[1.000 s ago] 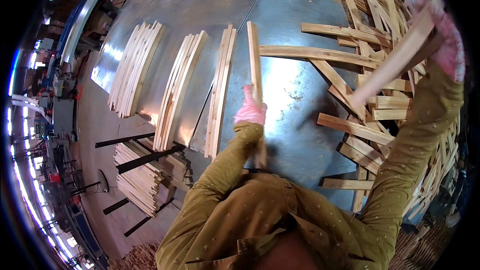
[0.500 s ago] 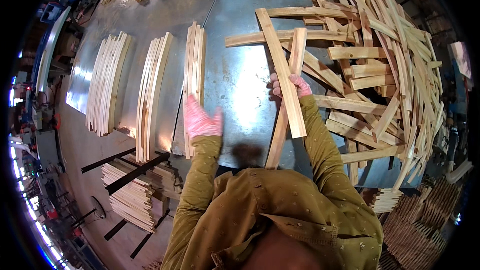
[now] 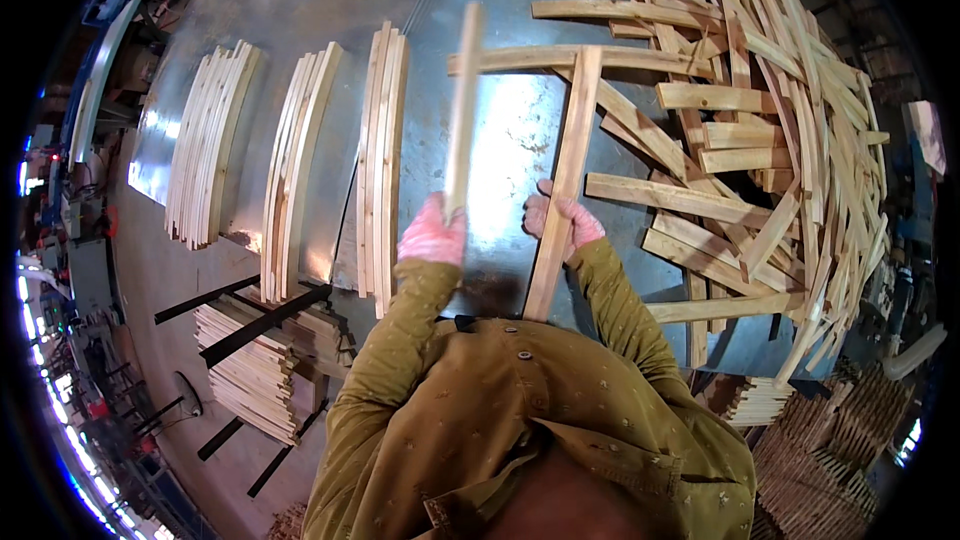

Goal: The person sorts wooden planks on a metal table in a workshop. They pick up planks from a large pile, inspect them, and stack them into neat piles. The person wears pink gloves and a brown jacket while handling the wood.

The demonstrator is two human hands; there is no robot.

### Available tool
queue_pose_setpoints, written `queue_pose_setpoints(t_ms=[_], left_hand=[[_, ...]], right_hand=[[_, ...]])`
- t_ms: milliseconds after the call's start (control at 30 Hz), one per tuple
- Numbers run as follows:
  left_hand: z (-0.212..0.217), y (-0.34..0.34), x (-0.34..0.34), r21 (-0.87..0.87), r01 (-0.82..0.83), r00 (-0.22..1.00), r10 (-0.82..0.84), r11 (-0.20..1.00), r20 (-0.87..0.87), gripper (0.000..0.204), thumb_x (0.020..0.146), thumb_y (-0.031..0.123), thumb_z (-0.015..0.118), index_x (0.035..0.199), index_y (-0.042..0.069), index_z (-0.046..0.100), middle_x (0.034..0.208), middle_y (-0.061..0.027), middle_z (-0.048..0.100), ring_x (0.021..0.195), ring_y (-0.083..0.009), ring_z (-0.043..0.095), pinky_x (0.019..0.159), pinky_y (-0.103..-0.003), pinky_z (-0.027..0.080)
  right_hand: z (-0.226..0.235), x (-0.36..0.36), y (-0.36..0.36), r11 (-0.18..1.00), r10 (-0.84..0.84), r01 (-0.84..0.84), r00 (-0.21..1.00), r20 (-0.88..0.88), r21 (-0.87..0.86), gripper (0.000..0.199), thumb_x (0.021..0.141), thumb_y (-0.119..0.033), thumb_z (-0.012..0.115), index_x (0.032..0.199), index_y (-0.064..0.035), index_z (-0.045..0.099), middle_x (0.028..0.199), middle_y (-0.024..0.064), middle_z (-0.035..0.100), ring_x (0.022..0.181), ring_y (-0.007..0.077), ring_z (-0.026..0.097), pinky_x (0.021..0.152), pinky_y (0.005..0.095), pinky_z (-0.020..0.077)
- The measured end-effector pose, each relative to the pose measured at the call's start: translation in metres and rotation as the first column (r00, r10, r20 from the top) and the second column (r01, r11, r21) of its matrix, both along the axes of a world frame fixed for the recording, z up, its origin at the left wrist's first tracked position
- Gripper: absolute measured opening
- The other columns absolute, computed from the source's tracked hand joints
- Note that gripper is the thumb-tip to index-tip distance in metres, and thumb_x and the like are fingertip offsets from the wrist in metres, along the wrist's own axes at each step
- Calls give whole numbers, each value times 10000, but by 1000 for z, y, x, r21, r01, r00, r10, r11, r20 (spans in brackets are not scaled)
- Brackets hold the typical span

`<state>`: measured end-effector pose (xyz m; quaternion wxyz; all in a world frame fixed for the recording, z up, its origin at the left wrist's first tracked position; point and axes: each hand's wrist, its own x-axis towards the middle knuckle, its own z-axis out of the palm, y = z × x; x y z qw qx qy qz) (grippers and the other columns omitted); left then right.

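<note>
Left hand (image 3: 432,233): I see fingers wrapped round a thin stick (image 3: 462,110).
Right hand (image 3: 560,217): fingers curled on a wide slat (image 3: 566,172).

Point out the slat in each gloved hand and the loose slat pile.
Left-hand slat (image 3: 463,100), head view, mid-length of the raised strip.
Right-hand slat (image 3: 568,170), head view, middle of its face.
Loose slat pile (image 3: 790,140), head view, a central slat.
</note>
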<state>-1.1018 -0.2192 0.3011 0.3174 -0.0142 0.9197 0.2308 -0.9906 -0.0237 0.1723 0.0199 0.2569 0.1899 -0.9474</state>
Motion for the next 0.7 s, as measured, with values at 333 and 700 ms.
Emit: queue_pose_setpoints(t_ms=[333,700], left_hand=[[-71,-91,26,-492,-2,578,-400,871,-711,780,803,243,702,1433,-37,338,1320,-292,477,1204,-406,501,1019,-479,409],[31,-19,7,86,596,453,-246,798,-857,743,782,272,739,1368,-54,419,1323,-280,493,1181,-441,521,1007,-473,440]], right_hand=[[15,-58,38,984,172,-176,965,-195,-3,1065,667,-870,441,1318,-30,514,550,-80,364,434,34,320,400,207,313],[57,-113,8,745,203,-642,475,-857,-179,1030,822,-191,744,1534,-45,14,791,85,672,485,150,550,475,310,456]])
